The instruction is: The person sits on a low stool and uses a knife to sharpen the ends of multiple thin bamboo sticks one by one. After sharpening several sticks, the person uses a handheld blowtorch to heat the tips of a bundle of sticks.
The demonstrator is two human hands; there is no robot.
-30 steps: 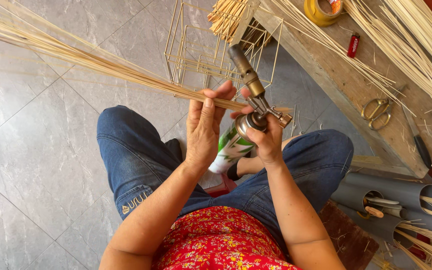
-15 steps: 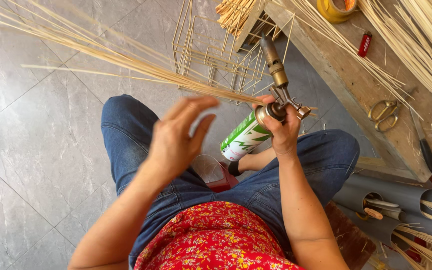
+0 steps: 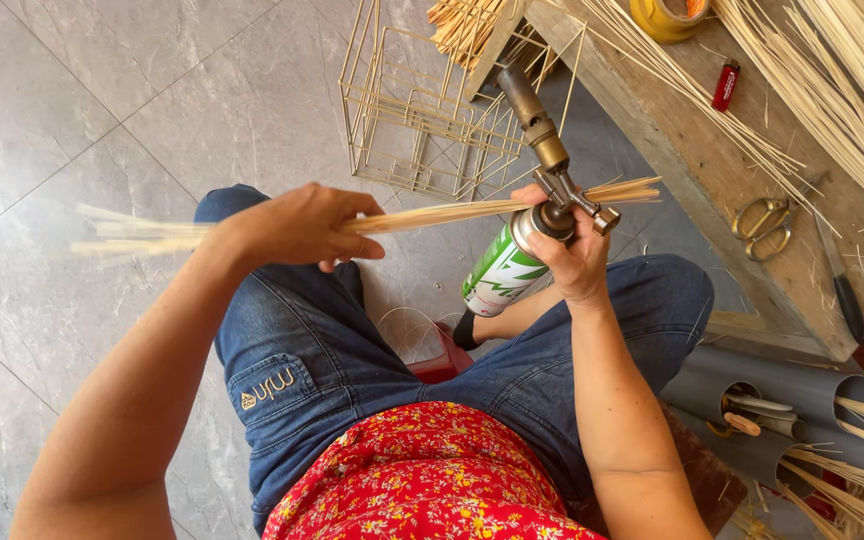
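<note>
Grey floor tiles (image 3: 82, 90) lie under me. My right hand (image 3: 567, 250) is closed tight around a torch (image 3: 527, 215), a white and green can with a brass nozzle pointing up. My left hand (image 3: 297, 225) is closed around thin sticks (image 3: 432, 213) lying flat, touching the torch top. Grey pipes (image 3: 802, 385) hold more sticks. Scissors (image 3: 764, 222) lie on the bench (image 3: 742, 270).

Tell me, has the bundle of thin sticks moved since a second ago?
Yes. The bundle of sticks in the left hand has swung from slanting up toward the far left to lying nearly level, below the wire frame, beside the torch in the right hand.
</note>
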